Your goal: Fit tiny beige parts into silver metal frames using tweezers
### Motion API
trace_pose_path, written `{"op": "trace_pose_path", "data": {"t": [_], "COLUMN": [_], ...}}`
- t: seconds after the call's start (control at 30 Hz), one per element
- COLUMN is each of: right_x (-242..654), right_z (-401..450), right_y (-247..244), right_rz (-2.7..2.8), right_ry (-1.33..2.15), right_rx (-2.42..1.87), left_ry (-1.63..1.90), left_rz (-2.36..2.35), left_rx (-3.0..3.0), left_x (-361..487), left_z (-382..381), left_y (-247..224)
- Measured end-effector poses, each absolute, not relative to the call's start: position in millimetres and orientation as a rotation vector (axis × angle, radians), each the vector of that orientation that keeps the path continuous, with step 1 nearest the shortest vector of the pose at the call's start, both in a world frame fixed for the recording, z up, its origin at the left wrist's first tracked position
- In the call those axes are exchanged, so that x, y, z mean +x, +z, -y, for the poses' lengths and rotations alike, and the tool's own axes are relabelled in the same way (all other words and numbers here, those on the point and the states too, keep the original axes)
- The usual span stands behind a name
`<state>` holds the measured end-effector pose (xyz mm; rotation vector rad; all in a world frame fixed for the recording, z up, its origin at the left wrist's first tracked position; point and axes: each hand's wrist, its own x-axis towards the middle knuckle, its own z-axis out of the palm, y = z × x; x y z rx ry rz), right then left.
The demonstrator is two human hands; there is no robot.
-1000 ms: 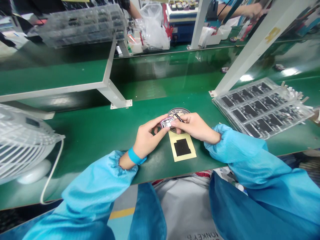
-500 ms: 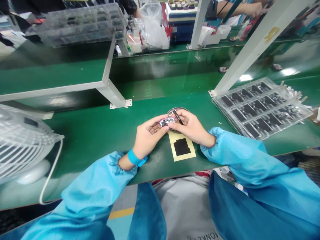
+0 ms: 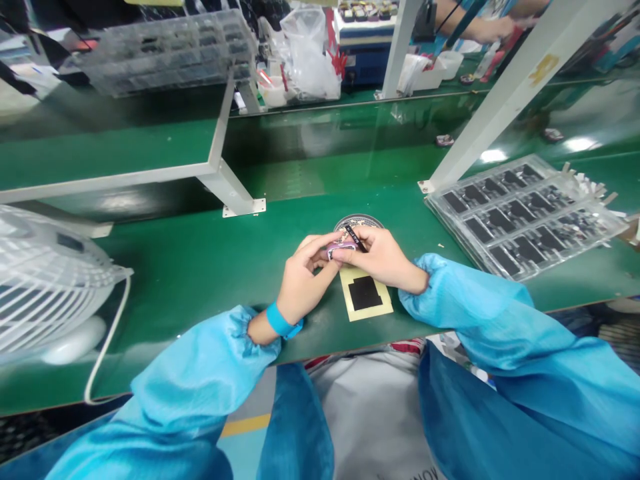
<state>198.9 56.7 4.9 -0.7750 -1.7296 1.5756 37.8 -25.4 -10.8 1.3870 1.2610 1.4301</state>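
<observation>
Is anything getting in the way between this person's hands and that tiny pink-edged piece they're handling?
Nothing visible does. The left hand and right hand both touch the small pink-edged part directly. A black strip sits at the right hand's fingers, beside the part rather than between.

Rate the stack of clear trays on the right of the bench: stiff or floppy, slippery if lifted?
The stack of clear plastic trays would probably flex if lifted by one edge, since the sheet looks thin. It's likely light for its size, holding only flat black parts. The glossy layers may slide against each other, so it could be slippery.
</observation>
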Motion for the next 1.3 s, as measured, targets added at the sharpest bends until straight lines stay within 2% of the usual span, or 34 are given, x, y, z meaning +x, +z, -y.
{"op": "trace_pose_path", "data": {"t": [0.17, 0.57, 0.73, 0.93, 1.3], "right_x": [199.3, 191.4, 199.8, 211.4, 216.3], "right_z": [-57.5, -52.7, -62.1, -65.8, -68.4], "right_y": [3.5, 2.0, 2.3, 14.6, 13.9], "right_rz": [1.765, 1.759, 1.958, 2.007, 2.132], "right_ry": [1.546, 1.491, 1.216, 0.960, 0.835], "right_rx": [-0.782, -0.835, -0.861, -0.739, -0.486], "left_ry": [1.277, 1.413, 1.377, 1.351, 1.279], "left_rz": [-1.412, -1.378, -1.274, -1.461, -1.583], "left_rx": [1.593, 1.353, 1.243, 1.456, 1.631], "left_x": [36.7, 39.8, 36.3, 34.5, 34.9], "left_z": [26.6, 27.4, 20.5, 22.7, 22.8], "left_y": [-8.1, -9.4, -13.0, -13.9, -7.9]}}
